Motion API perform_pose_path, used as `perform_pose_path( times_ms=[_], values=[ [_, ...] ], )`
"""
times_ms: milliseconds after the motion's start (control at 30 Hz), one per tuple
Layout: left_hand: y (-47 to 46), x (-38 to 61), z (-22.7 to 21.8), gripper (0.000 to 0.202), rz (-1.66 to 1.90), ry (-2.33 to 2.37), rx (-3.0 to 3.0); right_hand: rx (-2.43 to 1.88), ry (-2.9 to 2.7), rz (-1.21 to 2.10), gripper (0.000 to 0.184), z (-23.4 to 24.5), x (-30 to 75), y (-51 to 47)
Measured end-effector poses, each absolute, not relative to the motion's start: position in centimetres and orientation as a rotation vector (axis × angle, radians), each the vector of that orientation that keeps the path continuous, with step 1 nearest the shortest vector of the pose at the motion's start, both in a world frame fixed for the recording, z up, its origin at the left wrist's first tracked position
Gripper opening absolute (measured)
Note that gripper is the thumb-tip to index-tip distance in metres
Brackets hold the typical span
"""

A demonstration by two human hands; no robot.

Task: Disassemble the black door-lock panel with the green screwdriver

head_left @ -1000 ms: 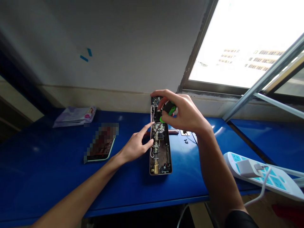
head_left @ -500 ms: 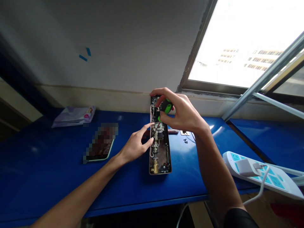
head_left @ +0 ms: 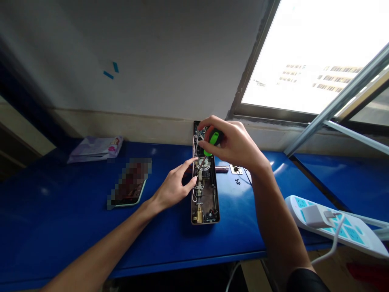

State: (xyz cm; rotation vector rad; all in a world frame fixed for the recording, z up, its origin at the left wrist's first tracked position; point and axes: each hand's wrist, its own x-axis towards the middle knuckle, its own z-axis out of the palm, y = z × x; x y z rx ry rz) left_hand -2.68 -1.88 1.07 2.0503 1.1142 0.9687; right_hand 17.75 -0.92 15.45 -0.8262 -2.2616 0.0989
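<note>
A long, opened lock body [head_left: 206,198] with exposed metal parts and white wires lies lengthwise on the blue table [head_left: 60,227]. My right hand [head_left: 234,144] is wrapped round a green and black screwdriver [head_left: 212,140], whose tip points down into the upper middle of the lock body. My left hand [head_left: 174,186] rests against the lock body's left edge, its thumb and forefinger apart and touching the casing.
A phone [head_left: 129,184] lies left of the lock body, and a pale packet [head_left: 95,148] sits at the back left. Small screws and a metal plate [head_left: 236,170] lie right of the lock. A white power strip [head_left: 337,227] with a plugged charger sits at the right edge.
My right hand has turned the screwdriver handle and shifted slightly over the lock's upper part. My left hand has stayed at the left edge.
</note>
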Motion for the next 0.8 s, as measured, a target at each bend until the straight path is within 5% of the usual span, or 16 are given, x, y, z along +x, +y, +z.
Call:
perform_pose_path(
  times_ms=[200, 800],
  values=[
    [-1.7, -2.7, 0.9, 0.052, 1.038, 1.180, 2.177, -0.811, -2.254, 0.143, 0.039, 15.6, 17.9, -0.9],
    [-1.0, -2.1, 0.7, 0.004, 1.397, 0.997, 2.446, -0.798, -2.182, 0.144, 0.037, 17.4, 19.4, -2.7]
  ],
)
